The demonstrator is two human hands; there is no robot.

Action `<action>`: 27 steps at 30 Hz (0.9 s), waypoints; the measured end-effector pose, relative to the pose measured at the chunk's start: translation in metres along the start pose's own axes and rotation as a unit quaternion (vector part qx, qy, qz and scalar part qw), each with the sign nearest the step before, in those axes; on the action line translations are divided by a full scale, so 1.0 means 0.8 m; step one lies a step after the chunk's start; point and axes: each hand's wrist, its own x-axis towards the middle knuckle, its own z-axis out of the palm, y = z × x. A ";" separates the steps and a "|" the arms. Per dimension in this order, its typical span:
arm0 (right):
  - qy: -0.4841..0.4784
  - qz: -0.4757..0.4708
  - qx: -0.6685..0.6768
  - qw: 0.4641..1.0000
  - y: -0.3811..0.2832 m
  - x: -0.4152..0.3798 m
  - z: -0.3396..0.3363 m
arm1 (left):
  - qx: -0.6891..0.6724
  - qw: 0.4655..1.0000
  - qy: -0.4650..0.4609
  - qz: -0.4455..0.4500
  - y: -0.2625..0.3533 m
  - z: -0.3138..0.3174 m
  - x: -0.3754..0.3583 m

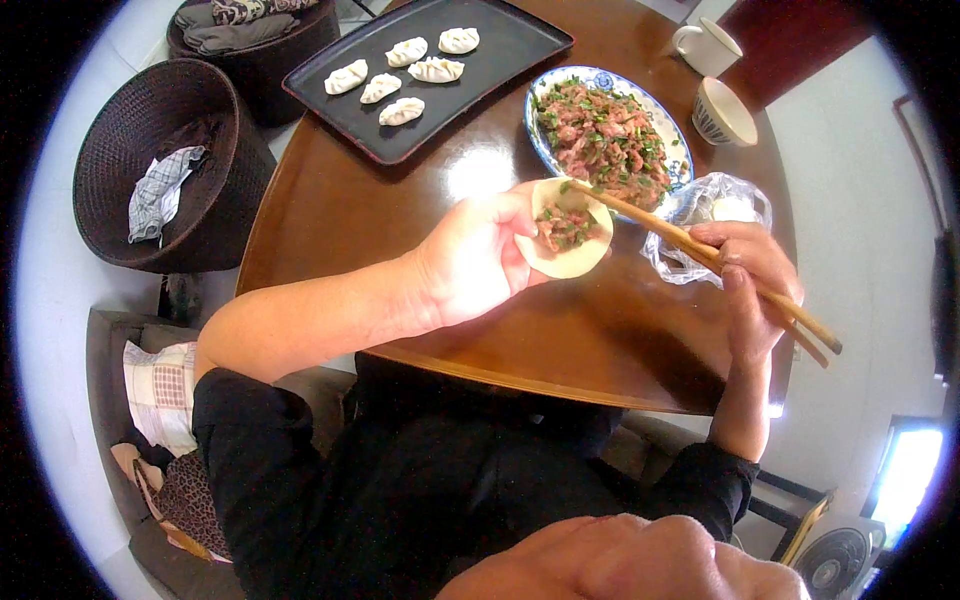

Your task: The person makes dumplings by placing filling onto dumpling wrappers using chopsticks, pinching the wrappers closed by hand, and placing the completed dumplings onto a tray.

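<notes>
My left hand (478, 258) holds a round dumpling wrapper (572, 250) flat on its fingers, with a small heap of minced meat and green herb filling (565, 228) in the middle. My right hand (752, 285) grips a pair of wooden chopsticks (700, 250). Their tips rest at the wrapper's upper edge, just in front of the blue-rimmed plate (600, 78) piled with the same filling. Both hands hover over the round brown table (340, 210).
A black tray (500, 45) with several folded dumplings lies at the far side. A clear plastic bag (715, 200) of wrappers sits behind my right hand. A white mug (708, 45) and bowl (722, 112) stand far right. Two dark wicker chairs (150, 170) stand left.
</notes>
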 end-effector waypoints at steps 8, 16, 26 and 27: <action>0.028 0.013 0.059 0.998 0.007 -0.001 0.002 | -0.019 1.000 -0.003 -0.008 0.000 0.004 -0.002; -0.029 0.020 0.066 0.997 0.002 -0.003 -0.001 | -0.014 1.000 -0.019 -0.002 0.000 0.001 0.001; 0.030 0.014 0.048 0.998 0.003 -0.002 0.004 | -0.001 1.000 -0.011 -0.006 -0.002 0.002 -0.002; 0.019 0.014 0.038 0.999 0.003 0.000 0.007 | 0.001 1.000 -0.008 -0.001 -0.002 0.003 -0.002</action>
